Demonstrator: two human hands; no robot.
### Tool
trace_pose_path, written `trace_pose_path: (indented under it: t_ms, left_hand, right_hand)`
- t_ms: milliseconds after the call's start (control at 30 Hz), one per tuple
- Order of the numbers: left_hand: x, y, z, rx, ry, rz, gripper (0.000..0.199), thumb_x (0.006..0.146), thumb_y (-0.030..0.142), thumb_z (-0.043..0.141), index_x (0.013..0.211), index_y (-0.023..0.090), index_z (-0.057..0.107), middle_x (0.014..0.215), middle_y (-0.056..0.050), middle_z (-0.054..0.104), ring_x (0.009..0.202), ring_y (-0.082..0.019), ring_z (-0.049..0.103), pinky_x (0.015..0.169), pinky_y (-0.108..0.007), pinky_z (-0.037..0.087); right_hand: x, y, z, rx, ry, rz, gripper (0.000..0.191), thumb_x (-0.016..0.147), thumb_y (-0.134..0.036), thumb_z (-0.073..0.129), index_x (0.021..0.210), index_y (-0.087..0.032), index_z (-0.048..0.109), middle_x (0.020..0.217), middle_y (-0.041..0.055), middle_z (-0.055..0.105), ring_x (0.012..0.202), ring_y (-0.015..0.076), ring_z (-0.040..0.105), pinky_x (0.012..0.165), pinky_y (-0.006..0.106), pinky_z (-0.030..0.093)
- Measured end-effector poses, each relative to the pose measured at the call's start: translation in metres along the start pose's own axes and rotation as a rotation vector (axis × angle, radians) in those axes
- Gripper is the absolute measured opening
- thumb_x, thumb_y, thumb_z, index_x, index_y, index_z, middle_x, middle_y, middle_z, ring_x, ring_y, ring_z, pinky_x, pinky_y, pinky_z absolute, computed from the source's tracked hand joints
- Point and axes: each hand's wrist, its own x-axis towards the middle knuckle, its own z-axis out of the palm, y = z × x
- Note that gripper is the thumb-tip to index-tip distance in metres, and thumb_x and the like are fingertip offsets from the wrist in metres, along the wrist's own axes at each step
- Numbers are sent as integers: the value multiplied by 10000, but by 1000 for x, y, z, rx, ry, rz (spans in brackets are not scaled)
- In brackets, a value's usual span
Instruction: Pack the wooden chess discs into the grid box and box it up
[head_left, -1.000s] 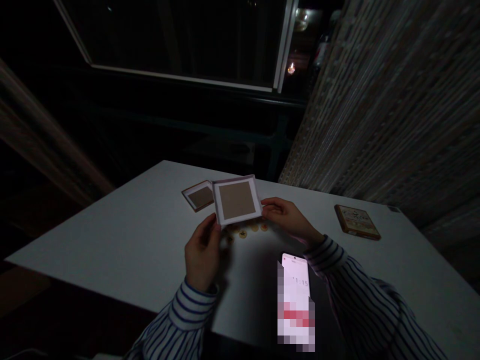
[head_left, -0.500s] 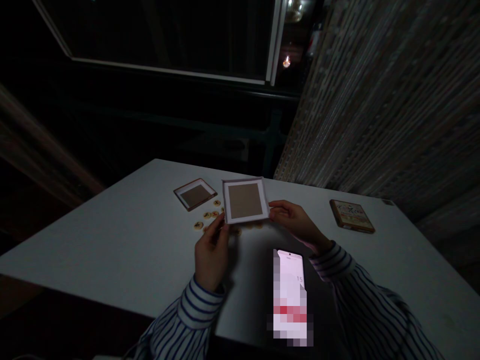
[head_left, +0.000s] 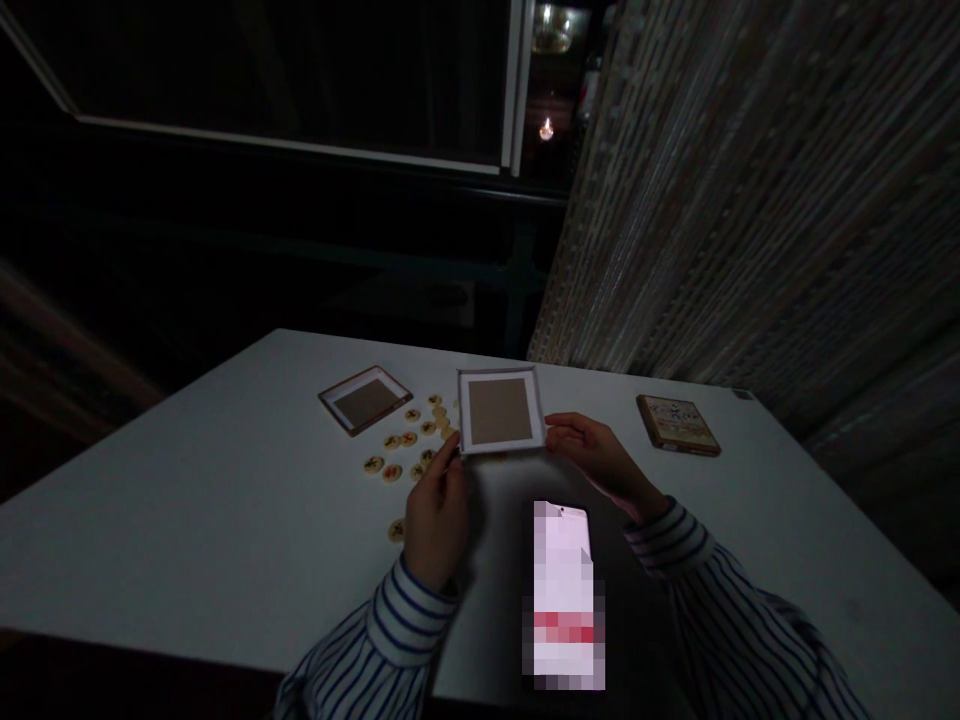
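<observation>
My left hand [head_left: 436, 515] grips the near left corner of a shallow square cardboard box [head_left: 500, 410], thumb and fingers closed on its edge. At the box's right side, my right hand [head_left: 596, 455] pinches the edge between thumb and fingers. The open box is held above the table and tilted toward me, showing a white border and a grey-brown bottom. Round Chinese chess pieces [head_left: 391, 472] with dark or red characters lie scattered left of and behind my left hand. Some of them are hidden by the box and my hand.
A brown-rimmed shallow box half [head_left: 365, 400] lies open at the back left of the white table [head_left: 225, 500]. Toward the right is a closed, printed box [head_left: 679, 425]. A lit phone [head_left: 564, 595] lies close to me, partly pixelated. String curtains [head_left: 675, 200] hang behind.
The view has shifted slightly, and more chess pieces show left of my hand. Both hands still hold the box, which sits a little farther right relative to the pieces.
</observation>
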Motion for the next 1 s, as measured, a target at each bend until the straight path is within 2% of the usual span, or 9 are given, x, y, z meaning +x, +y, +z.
trace_pose_path:
  t_ms: [133,567,800,1000]
  left_hand:
    - [0,-1,8,7,-37,51,395,824,233,414,1193,139,517,1200,-97,565,1136,-196,491,991,-378,360]
    - [-1,3,37,13,-229,53,442,832,252,407,1252,119,445,1251,-121,517,1184,-200,441,1025,-381,314]
    - [2,-4,51,31,-233,196,371,805,200,421,1157,160,529,1174,-101,557,1130,-202,475,1004,-404,338]
    - [6,-9,58,92,-268,224,362,809,185,395,1138,138,539,1145,-119,563,1097,-209,489,978,-410,364]
  right_hand:
    - [-5,4,-6,14,28,12,315,663,-290,638,947,-172,566,798,14,634,745,138,603,700,279,465]
    - [-18,22,-33,54,137,13,326,643,-313,650,927,-173,571,765,14,639,725,140,602,711,300,472]
    - [-24,38,-45,13,200,7,354,669,-345,628,968,-162,578,721,19,639,700,150,597,676,307,468]
    - [-26,44,-50,-42,227,-33,370,680,-400,603,970,-170,604,719,28,643,692,155,594,643,309,474]
